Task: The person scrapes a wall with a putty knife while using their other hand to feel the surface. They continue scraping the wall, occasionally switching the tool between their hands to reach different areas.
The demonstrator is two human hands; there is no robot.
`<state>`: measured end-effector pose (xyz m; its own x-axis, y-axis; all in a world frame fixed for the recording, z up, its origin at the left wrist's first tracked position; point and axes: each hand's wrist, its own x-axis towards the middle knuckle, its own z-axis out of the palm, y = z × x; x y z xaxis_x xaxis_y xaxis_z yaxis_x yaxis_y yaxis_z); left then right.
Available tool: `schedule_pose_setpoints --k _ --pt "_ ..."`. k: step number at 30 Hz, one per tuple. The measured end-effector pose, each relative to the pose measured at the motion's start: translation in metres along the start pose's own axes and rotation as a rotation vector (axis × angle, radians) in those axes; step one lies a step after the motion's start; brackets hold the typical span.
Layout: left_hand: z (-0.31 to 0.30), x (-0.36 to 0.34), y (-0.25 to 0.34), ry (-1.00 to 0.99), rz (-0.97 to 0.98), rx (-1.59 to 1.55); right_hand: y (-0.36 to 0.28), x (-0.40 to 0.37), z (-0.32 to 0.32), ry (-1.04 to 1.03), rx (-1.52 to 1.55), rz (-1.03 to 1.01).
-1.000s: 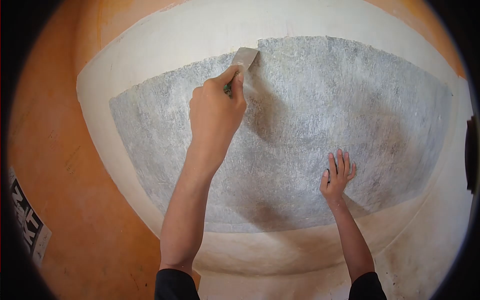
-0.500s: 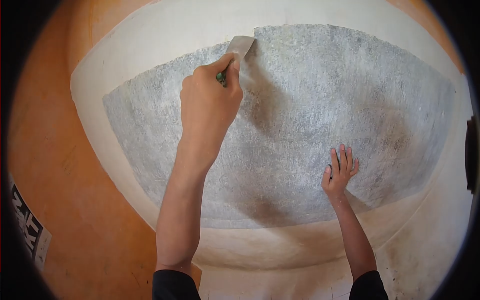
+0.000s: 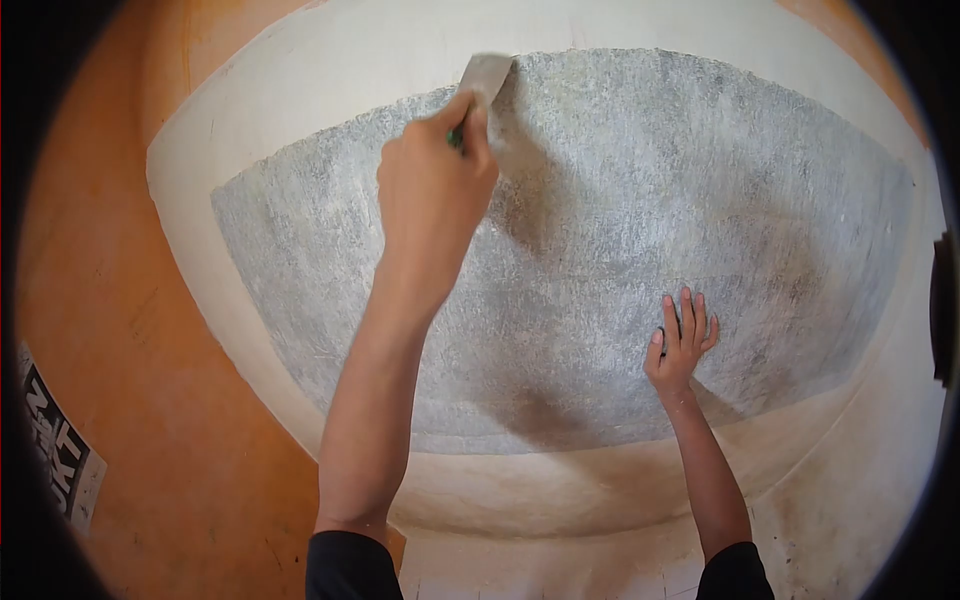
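My left hand [image 3: 437, 185] is closed around the green handle of a putty knife [image 3: 487, 76], mostly hidden in the fist. The knife's flat metal blade points upward and lies over the top edge of a rough grey patch [image 3: 620, 200] on the wall, reaching into the pale band above it. Lower and to the right, my right hand [image 3: 682, 345] rests with fingers spread against the grey patch, holding nothing.
A smooth white border [image 3: 330, 75] surrounds the grey patch. Orange wall [image 3: 140, 300] lies to the left, with a black-and-white lettered sign [image 3: 62, 445] low on it. A dark object [image 3: 942, 310] sits at the far right edge.
My left hand has shifted up and slightly right, carrying the putty knife's blade farther over the patch's top edge. The right hand stays in place.
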<state>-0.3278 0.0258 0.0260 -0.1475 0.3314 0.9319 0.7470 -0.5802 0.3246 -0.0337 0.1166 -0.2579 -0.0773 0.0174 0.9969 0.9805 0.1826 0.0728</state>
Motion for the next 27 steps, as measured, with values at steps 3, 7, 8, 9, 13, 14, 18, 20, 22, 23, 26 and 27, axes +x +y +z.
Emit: schedule_pose_setpoints --k 3,7,8,9,13,14,18,20,22,23,26,27 --pt "-0.005 0.005 0.011 -0.028 -0.015 -0.01 -0.002 -0.001 0.001 -0.002 0.005 0.013" --pt "-0.011 -0.014 0.008 -0.043 -0.032 0.04 0.001 -0.001 0.0 0.004 0.003 0.009" --pt "-0.01 -0.017 0.009 -0.055 -0.057 0.038 0.0 -0.001 -0.001 -0.007 -0.002 0.011" --pt "-0.01 -0.014 0.013 -0.055 -0.049 0.039 0.0 0.0 0.0 -0.001 -0.003 0.016" --pt "-0.015 -0.014 0.014 -0.076 -0.079 0.065 -0.002 -0.002 0.0 0.001 0.011 0.014" --pt "-0.016 -0.015 0.014 -0.089 -0.085 0.075 -0.001 -0.001 -0.001 -0.014 0.003 0.022" --pt "-0.01 -0.007 0.008 -0.073 -0.108 0.004 -0.001 0.002 -0.002 0.006 0.004 -0.004" --pt "-0.01 -0.009 0.006 -0.047 -0.073 -0.023 -0.002 -0.001 -0.003 -0.033 0.012 0.035" --pt "-0.015 -0.015 0.006 -0.056 -0.062 0.012 -0.001 -0.002 -0.001 -0.011 0.008 0.017" --pt "-0.016 -0.015 0.008 -0.072 -0.047 0.047 -0.001 -0.001 0.0 0.009 0.0 0.006" --pt "-0.014 -0.009 0.018 -0.074 -0.089 0.047 -0.001 0.0 -0.001 0.011 -0.002 0.005" --pt "-0.017 -0.011 0.017 -0.077 -0.092 0.053 -0.003 -0.002 -0.002 0.006 0.003 0.007"
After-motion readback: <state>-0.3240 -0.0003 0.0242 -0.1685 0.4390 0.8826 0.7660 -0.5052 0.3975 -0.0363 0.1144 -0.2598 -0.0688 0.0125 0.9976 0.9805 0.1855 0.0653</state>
